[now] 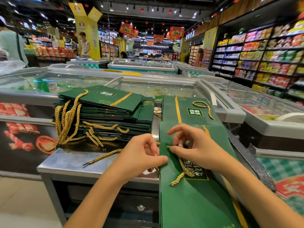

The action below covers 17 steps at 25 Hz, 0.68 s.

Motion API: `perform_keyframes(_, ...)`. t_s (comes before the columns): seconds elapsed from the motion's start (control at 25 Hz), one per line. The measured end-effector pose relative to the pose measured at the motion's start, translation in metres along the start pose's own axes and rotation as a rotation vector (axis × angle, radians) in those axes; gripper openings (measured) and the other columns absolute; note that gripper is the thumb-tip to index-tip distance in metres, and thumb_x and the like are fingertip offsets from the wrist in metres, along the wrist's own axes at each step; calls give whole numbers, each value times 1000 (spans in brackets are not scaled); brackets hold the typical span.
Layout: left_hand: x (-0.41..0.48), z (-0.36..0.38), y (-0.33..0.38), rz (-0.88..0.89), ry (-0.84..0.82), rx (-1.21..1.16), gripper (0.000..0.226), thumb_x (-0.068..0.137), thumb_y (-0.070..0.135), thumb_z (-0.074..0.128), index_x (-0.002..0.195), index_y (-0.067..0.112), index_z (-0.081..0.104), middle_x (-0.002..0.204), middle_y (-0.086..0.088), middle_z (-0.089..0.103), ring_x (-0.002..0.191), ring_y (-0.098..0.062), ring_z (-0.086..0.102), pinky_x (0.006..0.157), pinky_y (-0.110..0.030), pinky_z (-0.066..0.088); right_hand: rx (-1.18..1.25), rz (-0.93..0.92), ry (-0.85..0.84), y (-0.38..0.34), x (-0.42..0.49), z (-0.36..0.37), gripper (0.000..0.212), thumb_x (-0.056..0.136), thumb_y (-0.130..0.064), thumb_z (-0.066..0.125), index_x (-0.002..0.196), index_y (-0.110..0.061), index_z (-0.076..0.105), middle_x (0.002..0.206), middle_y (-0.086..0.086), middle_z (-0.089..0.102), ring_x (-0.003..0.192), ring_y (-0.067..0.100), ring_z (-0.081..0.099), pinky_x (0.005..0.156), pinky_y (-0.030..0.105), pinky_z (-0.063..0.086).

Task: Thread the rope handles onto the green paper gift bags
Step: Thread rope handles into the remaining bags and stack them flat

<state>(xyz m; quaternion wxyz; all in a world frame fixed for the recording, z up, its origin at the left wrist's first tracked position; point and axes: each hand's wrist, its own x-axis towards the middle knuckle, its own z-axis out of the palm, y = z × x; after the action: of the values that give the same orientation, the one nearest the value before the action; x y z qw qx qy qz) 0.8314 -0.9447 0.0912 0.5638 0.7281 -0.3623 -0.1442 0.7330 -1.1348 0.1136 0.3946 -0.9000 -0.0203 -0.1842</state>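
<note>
Bag (194, 203), green and flat, lies at lower centre-right of the frame, hanging over the near edge of a steel table (69, 163), with a gold rope (182, 170) across its printed panel. The right hand (195, 148) pinches the rope where it meets the bag's top strip, thumb and forefinger closed on it; the left hand (141, 155) clamps the bag's left edge, thumb on top, and seems to hold the rope's other run behind the paper, though that contact is hidden. A loose tail with a dark tip (85, 164) trails left across the table. From here the rope could slip back out of the hole if the pinch loosens, or the paper around the hole could tear under a hard pull; the overhanging bag might also slide off. A stack (105, 112) of finished bags sits at centre left, with another bag (185, 111) beyond the hands. Its label reads 精选牧场 in white; the red hanging signs (176, 32) at top centre are too blurred to read surely.
</note>
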Motion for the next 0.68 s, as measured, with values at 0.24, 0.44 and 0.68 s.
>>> perform_keyframes(0.24,-2,0,0,6,6,-33,41,77,3,84,65,13,45,71,-7,62,57,-17,54,62,-39,55,-480,197,-85,-29,-21,1,28,79,-50,78,82,-26,63,85,-5,58,72,9,53,70,30,48)
perform_keyframes(0.44,-3,-2,0,32,48,-29,45,76,2,83,62,13,42,80,-17,70,61,-10,61,66,-29,57,-397,217,244,-21,-25,-5,15,85,-22,69,76,-21,58,69,-3,63,59,11,54,57,26,43)
perform_keyframes(0.68,-1,-1,-1,-12,75,-119,31,75,2,85,78,7,55,84,-14,74,67,-13,65,68,-24,59,-219,191,377,4,-35,-9,14,93,-20,67,80,-24,65,70,-4,67,59,6,59,59,26,47)
